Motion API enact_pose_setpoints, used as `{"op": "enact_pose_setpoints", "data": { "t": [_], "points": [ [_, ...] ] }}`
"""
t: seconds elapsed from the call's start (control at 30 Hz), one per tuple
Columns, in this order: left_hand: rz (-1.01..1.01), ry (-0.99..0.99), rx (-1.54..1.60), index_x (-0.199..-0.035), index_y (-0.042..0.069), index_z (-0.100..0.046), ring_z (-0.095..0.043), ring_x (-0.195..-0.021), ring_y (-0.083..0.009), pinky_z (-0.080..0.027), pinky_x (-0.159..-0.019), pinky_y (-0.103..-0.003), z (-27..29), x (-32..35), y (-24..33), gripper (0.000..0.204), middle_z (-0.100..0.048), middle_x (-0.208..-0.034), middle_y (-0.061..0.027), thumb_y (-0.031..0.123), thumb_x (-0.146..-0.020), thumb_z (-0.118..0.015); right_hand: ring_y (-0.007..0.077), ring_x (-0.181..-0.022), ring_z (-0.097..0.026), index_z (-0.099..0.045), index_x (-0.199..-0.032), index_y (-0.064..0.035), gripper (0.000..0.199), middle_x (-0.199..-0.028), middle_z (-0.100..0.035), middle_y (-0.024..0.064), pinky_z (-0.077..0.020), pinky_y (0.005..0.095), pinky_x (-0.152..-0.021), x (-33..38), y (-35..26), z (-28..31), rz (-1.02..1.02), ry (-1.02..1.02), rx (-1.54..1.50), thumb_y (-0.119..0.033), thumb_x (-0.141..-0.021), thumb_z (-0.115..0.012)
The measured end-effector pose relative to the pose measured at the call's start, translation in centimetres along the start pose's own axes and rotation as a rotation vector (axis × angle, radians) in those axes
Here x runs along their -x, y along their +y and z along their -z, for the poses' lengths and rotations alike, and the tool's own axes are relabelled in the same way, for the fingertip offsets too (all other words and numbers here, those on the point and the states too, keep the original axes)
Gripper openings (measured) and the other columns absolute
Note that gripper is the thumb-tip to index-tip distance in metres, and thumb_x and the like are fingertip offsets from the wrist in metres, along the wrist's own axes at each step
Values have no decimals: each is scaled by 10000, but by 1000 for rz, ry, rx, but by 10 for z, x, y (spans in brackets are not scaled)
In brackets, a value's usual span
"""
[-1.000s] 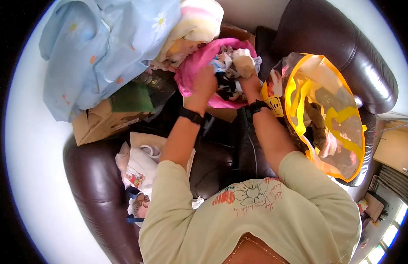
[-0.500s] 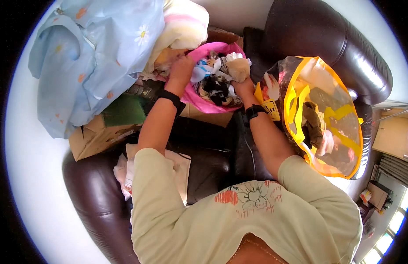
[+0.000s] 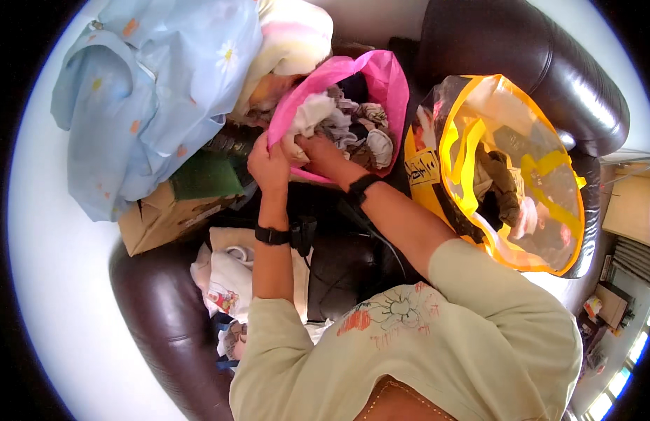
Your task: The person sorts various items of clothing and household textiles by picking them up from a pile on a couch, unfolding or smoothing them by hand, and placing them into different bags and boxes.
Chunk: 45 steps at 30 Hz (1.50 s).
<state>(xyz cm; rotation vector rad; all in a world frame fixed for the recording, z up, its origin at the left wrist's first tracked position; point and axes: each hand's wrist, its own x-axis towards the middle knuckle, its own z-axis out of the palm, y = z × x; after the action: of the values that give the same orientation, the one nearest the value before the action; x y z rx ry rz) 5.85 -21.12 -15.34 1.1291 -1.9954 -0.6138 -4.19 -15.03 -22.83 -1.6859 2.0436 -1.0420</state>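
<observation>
A pink bag (image 3: 389,88) stands with its mouth wide, full of small bunched cloth pieces (image 3: 353,130) in white, grey, brown and black. At the bag's near left rim, my left hand (image 3: 270,165) is closed on the pink edge. My right hand (image 3: 325,158) reaches over the front of the bag into it, against a whitish cloth (image 3: 311,116). Its fingertips are hidden among the cloth, so their grip does not show. Each wrist wears a black band.
Right of the pink bag stands a clear bag (image 3: 511,263) with yellow trim, clothes inside. A cardboard box (image 3: 157,223) and a draped light-blue floral cloth (image 3: 178,84) are at the left. Folded light clothes (image 3: 230,277) lie on the dark leather sofa (image 3: 157,309).
My right hand has moved left across the bag, away from its right rim. My left hand has come down to the near left rim. The pink rim now stands higher and wider.
</observation>
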Motion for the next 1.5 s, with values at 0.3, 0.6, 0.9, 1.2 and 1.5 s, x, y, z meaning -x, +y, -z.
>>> {"op": "enact_pose_setpoints", "data": {
  "t": [0.3,0.6,0.9,1.2,1.5],
  "points": [
    [132,108,100,-887,-31,-576,-582,-714,-260,-441,-677,-319,32,7,-70,221,-598,-810,-176,16,-701,-465,332,-840,-540,-498,-1022,-106,415,-930,-546,171,-448,399,-688,0,-78,86,-167,-508,329,-250,-650,-613],
    [520,337,272,-874,-61,-584,-552,-707,-143,-447,-663,-277,88,34,-179,200,-615,-807,-69,12,-725,-473,446,-1115,-312,-140,-1207,119,782,-1197,-265,347,-252,433,-955,12,81,89,-612,612,534,-188,-675,-624],
    [242,222,198,-839,-53,-578,-525,-648,-145,-424,-615,-269,79,1,-85,172,-598,-734,-93,58,-742,-489,396,-709,-539,-478,-788,-27,130,-748,-549,226,-424,467,-603,-8,9,120,-330,547,301,-115,-718,-542],
    [62,-47,-130,-744,-31,-568,-510,-564,-316,-398,-563,-363,91,-24,-15,319,-529,-622,-200,284,-766,-522,427,-661,-517,-437,-735,-30,141,-645,-528,226,-394,498,-550,-1,-47,154,-197,542,268,-152,-759,-505],
    [148,121,-270,-799,-22,-576,-547,-665,-346,-408,-593,-405,109,47,-38,256,-548,-698,-221,220,-785,-495,371,-559,-532,-439,-796,-27,89,-632,-534,204,-416,453,-493,61,-60,115,-111,307,102,-62,-716,-461]
  ]
}}
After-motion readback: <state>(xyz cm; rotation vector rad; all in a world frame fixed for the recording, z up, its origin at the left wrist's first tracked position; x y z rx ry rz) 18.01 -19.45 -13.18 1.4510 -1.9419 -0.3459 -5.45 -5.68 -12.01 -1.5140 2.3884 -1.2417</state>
